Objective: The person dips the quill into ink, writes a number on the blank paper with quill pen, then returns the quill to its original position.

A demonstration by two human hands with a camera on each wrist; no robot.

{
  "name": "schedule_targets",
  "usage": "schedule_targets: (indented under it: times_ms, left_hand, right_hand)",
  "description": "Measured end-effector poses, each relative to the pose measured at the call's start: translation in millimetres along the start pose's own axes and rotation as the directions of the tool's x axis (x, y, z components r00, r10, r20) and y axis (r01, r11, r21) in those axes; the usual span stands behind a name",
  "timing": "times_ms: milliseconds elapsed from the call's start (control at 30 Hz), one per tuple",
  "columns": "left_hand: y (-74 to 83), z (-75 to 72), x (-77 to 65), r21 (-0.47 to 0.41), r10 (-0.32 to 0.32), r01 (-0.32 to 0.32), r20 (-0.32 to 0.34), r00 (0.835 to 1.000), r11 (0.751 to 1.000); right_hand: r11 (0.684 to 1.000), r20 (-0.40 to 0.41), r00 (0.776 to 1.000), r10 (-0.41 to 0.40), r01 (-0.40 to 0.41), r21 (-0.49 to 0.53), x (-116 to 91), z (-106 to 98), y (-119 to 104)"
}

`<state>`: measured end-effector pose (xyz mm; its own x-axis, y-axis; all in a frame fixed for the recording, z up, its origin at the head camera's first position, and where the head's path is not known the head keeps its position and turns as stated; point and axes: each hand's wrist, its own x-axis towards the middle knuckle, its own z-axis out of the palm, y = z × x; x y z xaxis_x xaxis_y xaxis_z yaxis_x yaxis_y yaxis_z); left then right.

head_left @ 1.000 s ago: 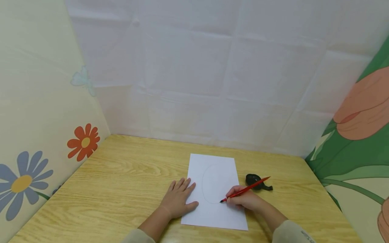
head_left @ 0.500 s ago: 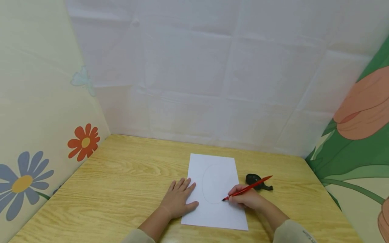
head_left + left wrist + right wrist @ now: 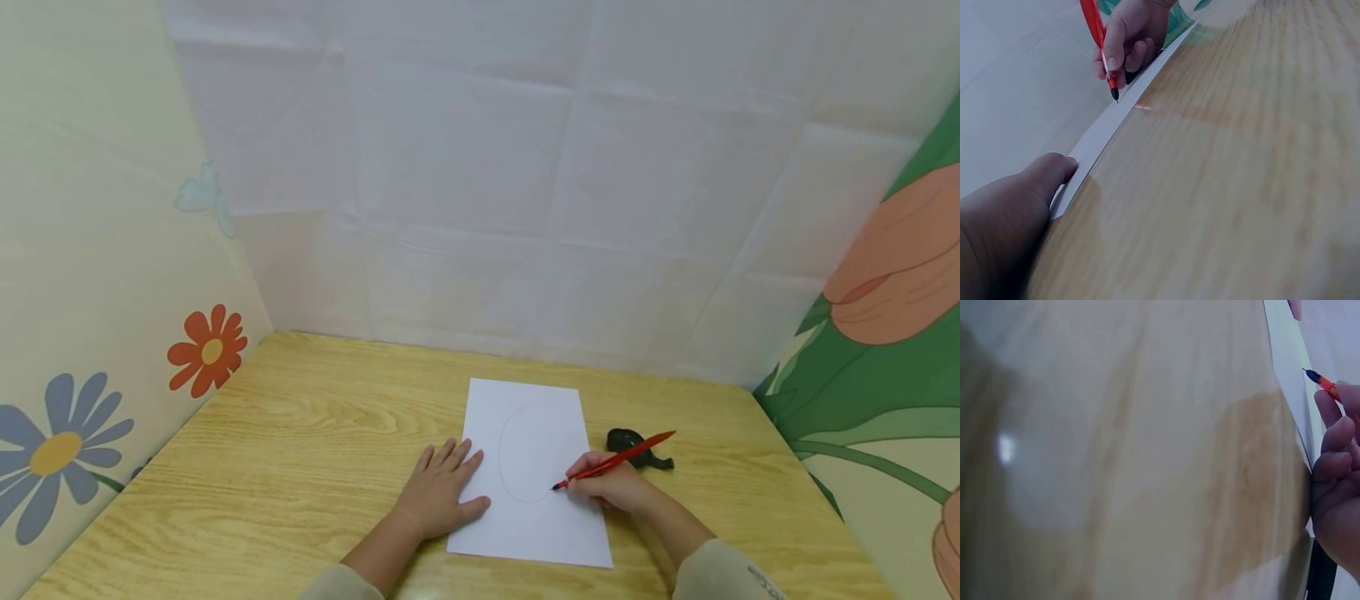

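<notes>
A white sheet of paper [image 3: 532, 537] lies on the wooden table, bearing a thin curved line like an oval's left side and bottom. My left hand [image 3: 438, 493] rests flat on its left edge, fingers spread and thumb on the sheet. Between the thumb and fingers of my right hand [image 3: 617, 485] is a slanted red pen [image 3: 626, 455] with a black tip. In the head view the tip meets the lower right end of the line. The left wrist view also shows the red pen [image 3: 1092, 25] above the paper [image 3: 1094, 137], gripped by curled fingers.
A black rounded object [image 3: 622, 440] with a short neck lies just right of the paper, partly behind the pen. The wooden table [image 3: 300, 433] reaches a white sheet wall [image 3: 465, 208] at the back. Flower-printed panels [image 3: 90, 208] stand at both sides.
My right hand and the pen have moved slightly right and away from me, and the drawn line has grown along its lower right end. My left hand and the paper stay still.
</notes>
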<state>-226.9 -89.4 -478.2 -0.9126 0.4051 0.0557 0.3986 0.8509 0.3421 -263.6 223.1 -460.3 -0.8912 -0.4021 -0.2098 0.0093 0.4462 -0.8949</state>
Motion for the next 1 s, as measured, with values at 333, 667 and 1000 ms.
schedule_targets:
  times_ms: [333,667,1000]
  left_hand:
    - [0.3,-0.7,0.7,0.000,-0.003,0.003,-0.004,1.000,1.000]
    - [0.3,-0.8,0.1,0.006,-0.003,0.003,0.004,1.000,1.000]
    - [-0.2,0.1,1.1,0.003,-0.006,0.006,0.009,1.000,1.000]
  right_hand:
    - [1.000,-0.055,0.998,0.008,-0.008,0.001,1.7,-2.3,-0.8]
    - [1.000,-0.080,0.997,0.003,-0.002,0.017,4.2,-2.4,1.3]
    - [1.000,-0.107,0.994,0.004,-0.002,0.020,4.9,-1.8,-1.8]
